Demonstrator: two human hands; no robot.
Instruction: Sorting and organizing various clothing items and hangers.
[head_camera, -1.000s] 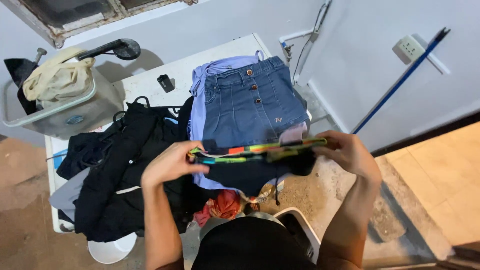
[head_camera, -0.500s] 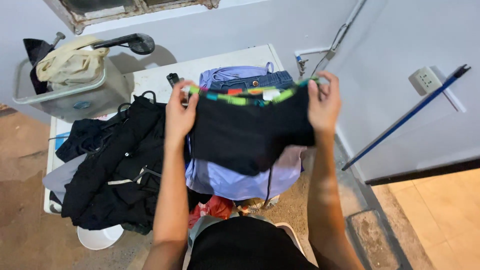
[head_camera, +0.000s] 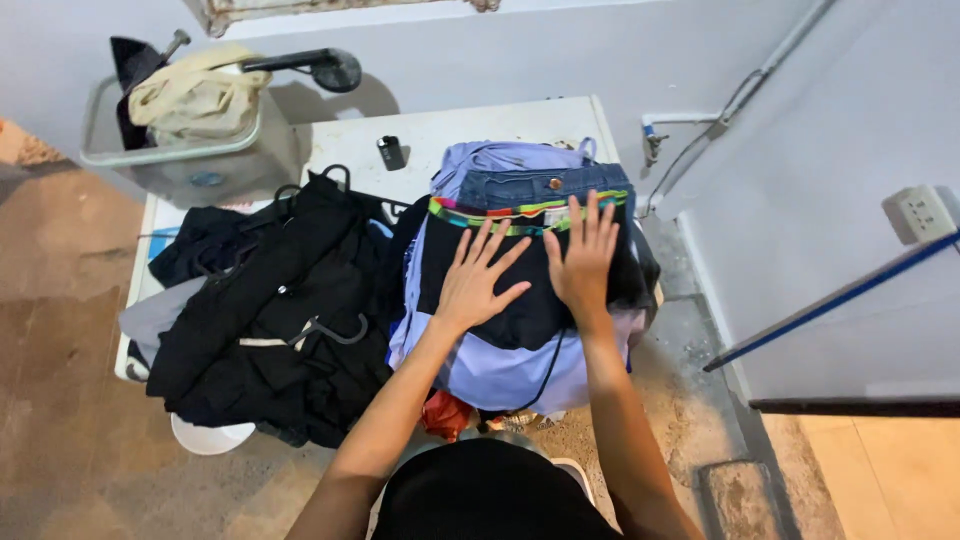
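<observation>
The black shorts (head_camera: 520, 290) lie flat on top of a pile of folded clothes on the white worktop (head_camera: 450, 130), their bright striped waistband (head_camera: 520, 212) at the far end, toward the wall. The waistband runs from side to side, and the dark cloth reaches back from it toward the person, so the shorts point away from them, top edge farthest off

Both hands rest on the shorts, palms down and fingers spread wide, gripping nothing. The left hand (head_camera: 478, 280) lies over the middle of the black cloth, fingers angled up and to the right. The right hand (head_camera: 583, 255) is just beside it, a little further forward, its fingertips touching the striped waistband. The two hands nearly meet at the thumbs

Under the shorts sits a pair of blue jeans (head_camera: 540, 185), only its top showing past the waistband, and under that a pale purple garment (head_camera: 500, 365) that spills out toward the person. To the left a heap of black clothes (head_camera: 270, 320) with hangers covers the rest of the worktop. A small dark object (head_camera: 391, 152) stands near the wall, and a clear tub (head_camera: 190, 160) holding a cream cloth sits at the far left corner
</observation>
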